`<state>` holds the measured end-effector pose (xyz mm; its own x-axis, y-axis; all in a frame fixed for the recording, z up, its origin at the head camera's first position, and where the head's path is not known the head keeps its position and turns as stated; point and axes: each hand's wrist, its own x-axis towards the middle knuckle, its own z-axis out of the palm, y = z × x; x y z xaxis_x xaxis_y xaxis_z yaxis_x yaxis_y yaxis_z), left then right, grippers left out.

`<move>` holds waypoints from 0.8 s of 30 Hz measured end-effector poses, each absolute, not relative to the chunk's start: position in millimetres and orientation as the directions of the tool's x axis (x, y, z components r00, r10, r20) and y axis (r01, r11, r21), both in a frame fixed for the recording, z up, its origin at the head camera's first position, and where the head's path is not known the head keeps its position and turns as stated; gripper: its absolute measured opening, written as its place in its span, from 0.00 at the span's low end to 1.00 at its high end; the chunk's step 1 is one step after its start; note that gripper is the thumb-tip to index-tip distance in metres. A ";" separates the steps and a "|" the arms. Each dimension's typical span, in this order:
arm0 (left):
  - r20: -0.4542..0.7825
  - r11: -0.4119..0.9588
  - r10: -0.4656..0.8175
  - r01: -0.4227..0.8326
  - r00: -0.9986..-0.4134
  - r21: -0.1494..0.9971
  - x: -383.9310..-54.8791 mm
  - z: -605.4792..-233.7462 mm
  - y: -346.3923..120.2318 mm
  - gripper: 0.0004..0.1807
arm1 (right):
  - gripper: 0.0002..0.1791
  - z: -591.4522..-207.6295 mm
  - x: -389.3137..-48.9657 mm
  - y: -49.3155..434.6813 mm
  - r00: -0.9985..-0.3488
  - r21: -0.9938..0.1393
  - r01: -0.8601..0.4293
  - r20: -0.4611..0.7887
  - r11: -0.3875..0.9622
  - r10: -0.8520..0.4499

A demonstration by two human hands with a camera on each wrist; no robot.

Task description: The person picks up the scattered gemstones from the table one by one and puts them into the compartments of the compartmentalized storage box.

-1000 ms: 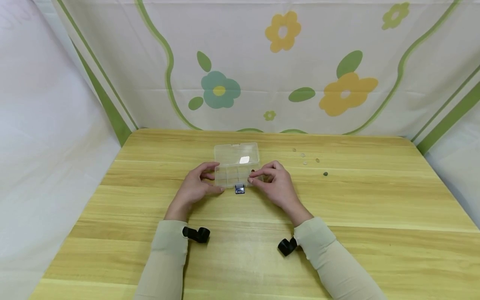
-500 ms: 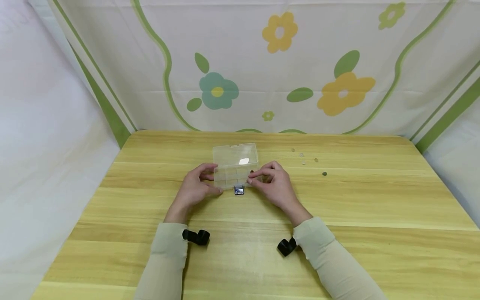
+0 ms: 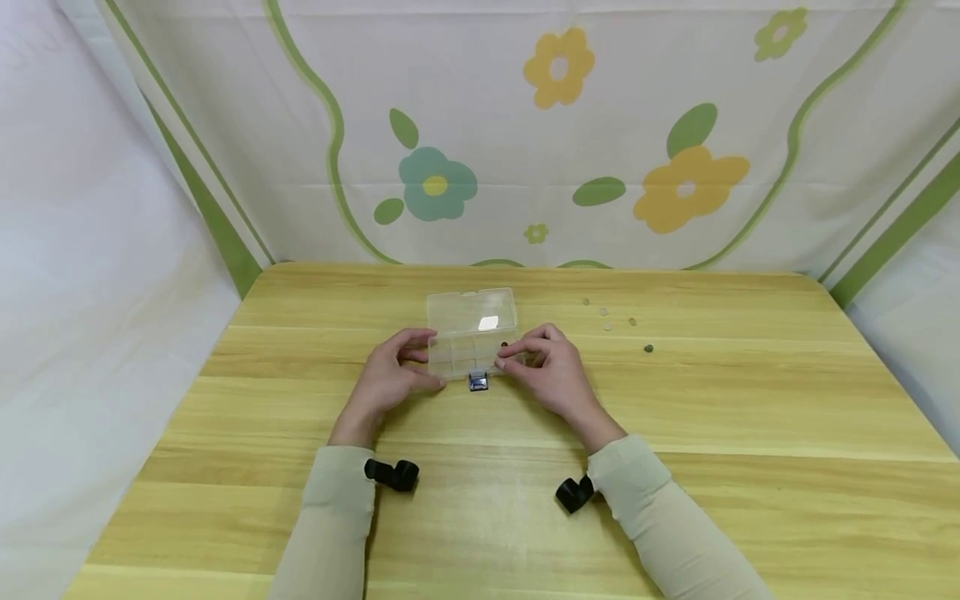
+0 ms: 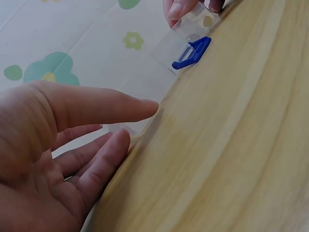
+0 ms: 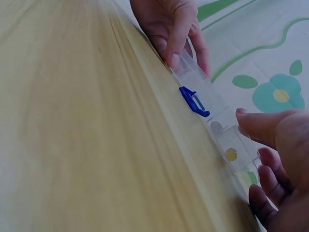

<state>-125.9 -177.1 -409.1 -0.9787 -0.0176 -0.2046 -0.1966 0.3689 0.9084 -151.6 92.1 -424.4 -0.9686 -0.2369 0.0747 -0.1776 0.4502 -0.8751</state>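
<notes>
A clear plastic compartment box lies on the table, its lid raised at the back and a blue latch at its front. My left hand holds the box's left end, thumb at the front edge and fingers behind. My right hand is over the right end, thumb and forefinger pinched together; a small pale disc shows faintly at their tips. In the right wrist view a gold-coloured disc and a grey disc show through the box's wall. A dark round piece sits by the right forefinger.
Right of the box, several small pale discs and a dark green one are scattered on the wooden table. A flowered white curtain hangs behind the table's far edge. Each sleeve carries a black wrist camera.
The head view has shifted slightly. Both hands, the box and the scattered discs otherwise keep their places.
</notes>
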 end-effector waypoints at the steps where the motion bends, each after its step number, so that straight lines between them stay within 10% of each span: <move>1: -0.207 0.373 -0.022 -0.200 -0.978 0.906 -125.8 -409.0 -176.9 0.42 | 0.09 -424.5 -151.8 92.3 -0.969 -0.875 -0.178 0.074 0.450 -0.238; 24: -0.201 0.393 -0.029 -0.196 -0.979 0.899 -124.2 -409.1 -174.8 0.41 | 0.18 -422.9 -174.3 156.8 -0.990 -0.869 -0.120 0.138 0.480 0.001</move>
<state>-124.2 -174.8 -409.1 -0.9791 -0.0288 -0.2012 -0.1962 0.3926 0.8985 -174.3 156.8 -422.9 -0.9905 0.0015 0.1376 -0.1200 0.4803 -0.8688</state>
